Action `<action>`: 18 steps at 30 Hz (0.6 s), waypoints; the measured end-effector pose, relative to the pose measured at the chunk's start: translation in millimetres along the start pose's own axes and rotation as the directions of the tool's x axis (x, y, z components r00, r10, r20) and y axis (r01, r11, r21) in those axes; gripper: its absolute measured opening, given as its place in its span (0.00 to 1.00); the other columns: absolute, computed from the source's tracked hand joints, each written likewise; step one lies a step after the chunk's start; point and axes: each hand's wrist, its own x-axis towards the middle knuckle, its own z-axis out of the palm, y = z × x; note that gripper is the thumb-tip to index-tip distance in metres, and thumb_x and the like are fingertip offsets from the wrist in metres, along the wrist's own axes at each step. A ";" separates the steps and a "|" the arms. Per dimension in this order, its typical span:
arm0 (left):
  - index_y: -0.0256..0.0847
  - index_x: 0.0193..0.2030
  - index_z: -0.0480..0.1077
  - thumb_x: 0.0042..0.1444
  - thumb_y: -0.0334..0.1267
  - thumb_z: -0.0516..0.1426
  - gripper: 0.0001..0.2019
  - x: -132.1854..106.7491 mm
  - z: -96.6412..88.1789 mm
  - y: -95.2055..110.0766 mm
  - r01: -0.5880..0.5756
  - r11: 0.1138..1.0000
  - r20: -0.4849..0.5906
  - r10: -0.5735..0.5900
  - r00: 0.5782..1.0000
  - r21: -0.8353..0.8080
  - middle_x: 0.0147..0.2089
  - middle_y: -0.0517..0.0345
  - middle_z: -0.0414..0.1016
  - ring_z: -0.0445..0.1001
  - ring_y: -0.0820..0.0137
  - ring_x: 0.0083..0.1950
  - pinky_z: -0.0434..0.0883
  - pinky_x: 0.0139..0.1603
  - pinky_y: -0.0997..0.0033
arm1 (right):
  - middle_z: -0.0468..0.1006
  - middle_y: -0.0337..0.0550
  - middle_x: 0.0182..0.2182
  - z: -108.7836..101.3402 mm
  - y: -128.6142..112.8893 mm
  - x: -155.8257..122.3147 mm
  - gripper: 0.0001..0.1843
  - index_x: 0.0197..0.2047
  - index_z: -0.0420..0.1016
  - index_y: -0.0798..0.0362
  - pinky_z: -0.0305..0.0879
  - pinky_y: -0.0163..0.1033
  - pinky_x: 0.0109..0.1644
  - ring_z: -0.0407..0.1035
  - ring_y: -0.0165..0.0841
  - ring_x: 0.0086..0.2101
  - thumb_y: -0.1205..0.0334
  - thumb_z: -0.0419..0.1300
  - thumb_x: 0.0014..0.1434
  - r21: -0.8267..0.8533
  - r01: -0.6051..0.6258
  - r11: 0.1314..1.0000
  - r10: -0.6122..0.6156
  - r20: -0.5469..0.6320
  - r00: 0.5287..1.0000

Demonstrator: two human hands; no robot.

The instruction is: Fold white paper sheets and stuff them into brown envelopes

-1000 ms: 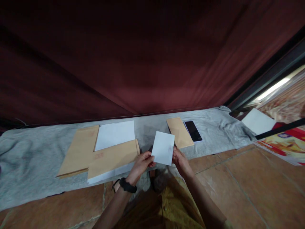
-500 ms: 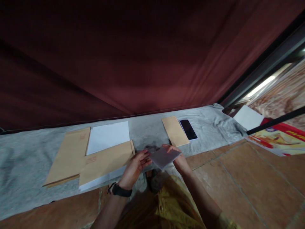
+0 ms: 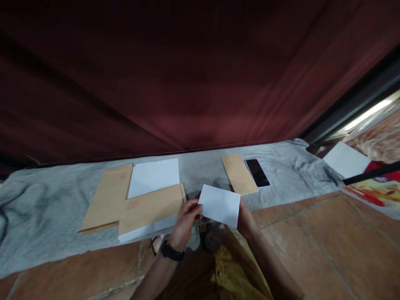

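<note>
A white folded sheet of paper [image 3: 219,205] is held up between my two hands, over the front edge of the grey cloth. My left hand [image 3: 188,214], below a dark wristband, pinches its left edge with the thumb on top. My right hand [image 3: 245,218] grips the right edge from behind, and its fingers are mostly hidden by the paper. Just left of my left hand lies a brown envelope [image 3: 153,204] on top of white paper. Beyond my right hand another brown envelope [image 3: 240,174] rests beside a smartphone [image 3: 257,172].
The grey cloth [image 3: 200,166] covers a long narrow surface before a dark red curtain [image 3: 187,83]. At left are a further brown envelope [image 3: 108,196] and white sheets [image 3: 154,177]. A colourful printed box [image 3: 378,187] and a white sheet [image 3: 346,159] sit at right.
The paper has turned from a dim, tilted position to show its bright white face. My left hand has closed on its left edge. The view has shifted slightly left.
</note>
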 end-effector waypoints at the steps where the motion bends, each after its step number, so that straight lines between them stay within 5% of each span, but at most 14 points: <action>1: 0.40 0.35 0.77 0.41 0.44 0.68 0.14 -1.4 0.4 0.3 -0.031 0.999 -0.014 0.031 0.999 0.023 0.34 0.58 0.79 0.73 0.72 0.33 0.68 0.32 0.74 | 0.83 0.50 0.44 -0.4 2.1 -1.5 0.33 0.52 0.80 0.53 0.73 0.49 0.47 0.77 0.47 0.45 0.34 0.57 0.59 0.034 -0.017 0.999 0.016 0.020 1.000; 4: 0.40 0.34 0.75 0.44 0.44 0.66 0.12 -3.6 -0.2 -1.8 -0.097 0.992 -0.030 0.100 0.995 0.084 0.35 0.58 0.79 0.74 0.70 0.35 0.70 0.32 0.73 | 0.83 0.47 0.45 -5.7 12.0 -4.6 0.32 0.55 0.77 0.49 0.73 0.47 0.43 0.77 0.45 0.43 0.35 0.59 0.59 0.091 -0.053 0.994 0.048 0.054 0.997; 8: 0.41 0.35 0.73 0.48 0.46 0.63 0.12 3.2 -6.7 -13.4 -0.152 0.969 0.061 0.143 0.988 0.195 0.35 0.56 0.80 0.75 0.67 0.36 0.72 0.33 0.69 | 0.83 0.45 0.36 -16.7 29.0 0.9 0.26 0.44 0.80 0.53 0.71 0.42 0.40 0.75 0.40 0.34 0.43 0.72 0.49 -0.064 -0.006 0.998 0.003 -0.035 0.999; 11: 0.42 0.44 0.74 0.52 0.48 0.61 0.16 12.8 -18.5 -19.5 -0.297 0.884 0.103 0.278 0.955 0.361 0.42 0.50 0.81 0.78 0.61 0.44 0.75 0.45 0.60 | 0.83 0.44 0.33 -21.2 34.9 9.8 0.25 0.40 0.81 0.54 0.69 0.41 0.38 0.74 0.38 0.32 0.43 0.73 0.46 -0.157 0.046 0.987 -0.057 -0.068 0.996; 13: 0.44 0.58 0.70 0.52 0.49 0.62 0.27 17.5 -30.7 -15.6 -0.428 0.709 0.139 0.428 0.893 0.560 0.58 0.45 0.76 0.73 0.55 0.59 0.69 0.60 0.51 | 0.83 0.44 0.33 -22.3 34.5 14.9 0.27 0.40 0.81 0.54 0.69 0.42 0.38 0.73 0.38 0.32 0.42 0.74 0.44 -0.192 0.084 0.978 -0.103 -0.095 0.990; 15: 0.45 0.68 0.62 0.46 0.49 0.67 0.42 20.3 -46.2 -4.2 -0.481 0.418 0.264 0.478 0.838 0.771 0.73 0.41 0.59 0.56 0.48 0.73 0.55 0.70 0.42 | 0.83 0.44 0.33 -23.4 33.0 18.3 0.28 0.40 0.81 0.54 0.69 0.43 0.39 0.73 0.39 0.32 0.41 0.74 0.42 -0.224 0.117 0.968 -0.145 -0.115 0.983; 18: 0.44 0.74 0.50 0.42 0.49 0.68 0.53 25.1 -73.4 21.4 -0.383 0.080 0.346 0.291 0.892 0.920 0.78 0.37 0.39 0.38 0.44 0.78 0.40 0.72 0.34 | 0.83 0.45 0.32 -26.5 33.1 21.0 0.29 0.38 0.81 0.54 0.69 0.43 0.39 0.73 0.39 0.32 0.39 0.74 0.40 -0.239 0.116 0.964 -0.148 -0.121 0.982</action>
